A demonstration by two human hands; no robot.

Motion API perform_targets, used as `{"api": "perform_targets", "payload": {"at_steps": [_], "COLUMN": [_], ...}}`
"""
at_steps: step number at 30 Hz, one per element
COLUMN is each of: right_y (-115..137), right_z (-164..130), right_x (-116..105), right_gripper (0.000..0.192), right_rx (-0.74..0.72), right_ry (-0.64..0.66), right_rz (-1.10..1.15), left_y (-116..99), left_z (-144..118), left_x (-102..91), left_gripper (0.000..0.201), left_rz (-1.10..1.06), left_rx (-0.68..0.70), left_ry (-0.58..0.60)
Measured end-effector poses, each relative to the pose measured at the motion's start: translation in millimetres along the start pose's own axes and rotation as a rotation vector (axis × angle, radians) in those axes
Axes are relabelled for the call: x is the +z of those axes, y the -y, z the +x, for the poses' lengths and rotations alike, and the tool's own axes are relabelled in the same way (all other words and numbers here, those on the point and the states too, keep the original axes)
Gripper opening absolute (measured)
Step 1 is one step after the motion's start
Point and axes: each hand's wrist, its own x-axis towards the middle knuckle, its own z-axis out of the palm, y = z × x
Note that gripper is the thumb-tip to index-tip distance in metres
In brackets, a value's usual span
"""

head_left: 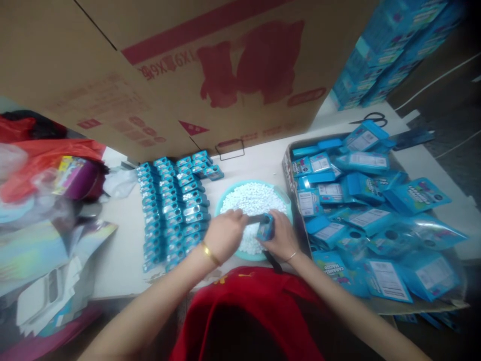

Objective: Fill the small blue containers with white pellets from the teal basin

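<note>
A round teal bowl [285, 200] full of small white pellets [253, 200] sits on the white table in front of me. My right hand [281, 235] grips a small blue box [265, 226] over the bowl's near side. My left hand [224, 233], with a gold bangle on the wrist, is closed on something dark and narrow that points toward the box; what it is stays unclear. Left of the bowl, several rows of the same small blue boxes [173, 205] lie packed together.
A large cardboard carton [180, 70] stands behind the bowl. To the right, a tray [287, 165] holds several blue packets [361, 200]. Scissors [372, 119] lie at the back right below stacked blue boxes [394, 45]. Red bags and holographic sheets [48, 235] crowd the left.
</note>
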Motion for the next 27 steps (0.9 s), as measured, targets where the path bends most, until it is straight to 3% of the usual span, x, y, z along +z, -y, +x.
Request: {"api": "perform_targets", "payload": {"at_steps": [4, 6, 9, 13, 16, 19, 23, 27], "right_y": [-2.6, -3.3, -2.7, -0.1, -0.4, -1.9, 1.7, 10.1], "right_z": [-0.9, -1.8, -4.1, -8.9, -12.7, -13.8, -7.8, 0.7], "right_x": [-14.2, -21.3, -27.5, -26.3, -21.6, -16.7, -11.6, -5.4], "right_gripper": [0.081, 0.082, 0.082, 0.083, 0.086, 0.086, 0.081, 0.075], "right_rx": [0.126, 0.158, 0.163, 0.188, 0.214, 0.216, 0.184, 0.101], "right_ry": [-0.036, -0.05, -0.039, 0.01, 0.014, 0.003, -0.006, 0.011], "right_rz": [0.098, 0.119, 0.118, 0.136, 0.14, 0.133, 0.105, 0.068], "left_y": [45.4, 53.8, 41.0, 16.1, 19.6, 35.5, 50.3, 48.6], "left_z": [3.8, 15.0, 44.1, 76.4, 71.9, 46.5, 10.4, -6.1], "left_x": [67.3, 108.6, 158.0, 185.3, 183.0, 162.8, 112.0, 61.0], "left_gripper": [0.014, 0.012, 0.015, 0.019, 0.021, 0.02, 0.021, 0.02], "left_rz": [-0.176, -0.256, -0.437, -0.56, -0.632, -0.748, -0.752, -0.593], "left_rx": [-0.21, -0.267, -0.244, -0.198, -0.165, -0.084, 0.025, 0.116], "left_ry": [-0.052, -0.042, -0.092, -0.156, -0.192, -0.262, -0.303, -0.197]}}
